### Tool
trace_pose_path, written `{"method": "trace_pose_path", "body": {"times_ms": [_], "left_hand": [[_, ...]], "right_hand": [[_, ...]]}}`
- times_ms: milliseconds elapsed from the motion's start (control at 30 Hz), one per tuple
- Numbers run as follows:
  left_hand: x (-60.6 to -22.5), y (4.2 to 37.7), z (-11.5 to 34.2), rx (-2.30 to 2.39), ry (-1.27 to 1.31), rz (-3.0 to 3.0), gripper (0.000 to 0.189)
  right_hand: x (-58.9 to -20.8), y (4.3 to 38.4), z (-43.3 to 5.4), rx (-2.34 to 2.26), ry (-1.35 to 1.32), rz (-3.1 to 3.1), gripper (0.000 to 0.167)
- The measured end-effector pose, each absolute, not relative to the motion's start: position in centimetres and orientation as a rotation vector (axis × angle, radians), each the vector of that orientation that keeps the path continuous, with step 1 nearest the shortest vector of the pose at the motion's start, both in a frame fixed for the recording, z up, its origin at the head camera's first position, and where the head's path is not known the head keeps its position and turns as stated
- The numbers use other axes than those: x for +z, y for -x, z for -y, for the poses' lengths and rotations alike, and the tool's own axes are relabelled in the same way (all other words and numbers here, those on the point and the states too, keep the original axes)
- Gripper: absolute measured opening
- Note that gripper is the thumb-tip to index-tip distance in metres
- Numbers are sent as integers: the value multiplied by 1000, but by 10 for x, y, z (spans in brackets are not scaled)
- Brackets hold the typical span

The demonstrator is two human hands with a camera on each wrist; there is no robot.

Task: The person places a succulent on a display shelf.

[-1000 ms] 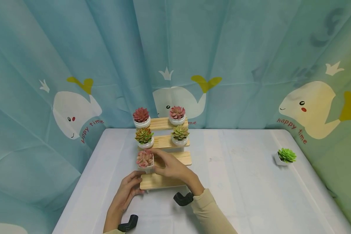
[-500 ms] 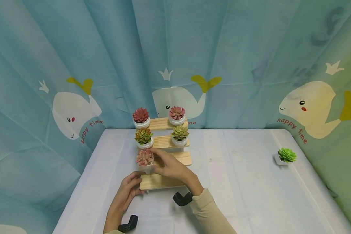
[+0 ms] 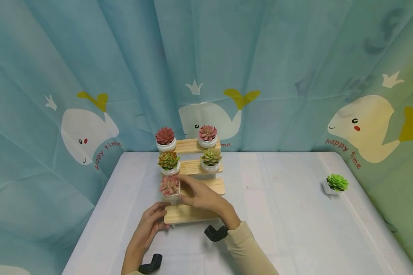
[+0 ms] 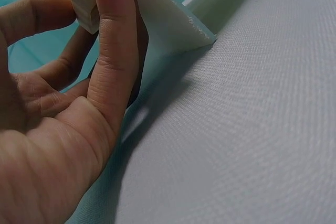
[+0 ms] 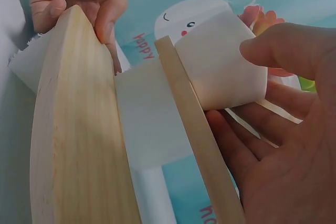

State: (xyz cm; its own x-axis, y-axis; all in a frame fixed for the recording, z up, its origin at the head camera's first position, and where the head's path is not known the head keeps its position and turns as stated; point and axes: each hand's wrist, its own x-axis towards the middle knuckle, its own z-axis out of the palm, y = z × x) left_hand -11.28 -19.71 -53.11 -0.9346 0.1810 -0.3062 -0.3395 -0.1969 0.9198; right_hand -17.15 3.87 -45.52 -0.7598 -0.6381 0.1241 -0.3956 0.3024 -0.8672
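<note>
On a stepped plant stand [image 3: 191, 214] with light wooden boards, a pink succulent [image 3: 170, 185] in a square white pot sits at the left end of the second step from the front. My right hand [image 3: 204, 196] holds this pot from its right side. In the right wrist view, thumb and fingers lie around the white pot [image 5: 220, 59], whose base meets the board. My left hand [image 3: 148, 226] grips the left end of the lowest board. The left wrist view has its thumb and a finger on the board's corner [image 4: 85, 6].
Two red-pink succulents [image 3: 207, 134] in round white pots stand on the top step. Two greenish ones [image 3: 211, 157] stand on the step below. A bright green succulent [image 3: 337, 183] in a white pot sits at the table's right. Behind the white table [image 3: 278, 229] hangs a blue-green curtain [image 3: 282, 76].
</note>
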Motion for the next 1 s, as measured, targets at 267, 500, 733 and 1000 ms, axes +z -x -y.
{"method": "trace_pose_path", "body": {"times_ms": [267, 500, 733, 1000], "left_hand": [[-532, 114, 197, 2162, 185, -1742, 45], [-532, 113, 196, 2160, 220, -1759, 48], [-532, 114, 193, 2184, 267, -1765, 47], [-532, 114, 193, 2200, 303, -1777, 46]], "right_hand": [[-456, 169, -47, -1452, 954, -2347, 62], [-454, 166, -59, -1511, 980, -2322, 59], [-454, 159, -80, -1535, 949, -2338, 58], [-447, 143, -111, -1649, 942, -2267, 57]]}}
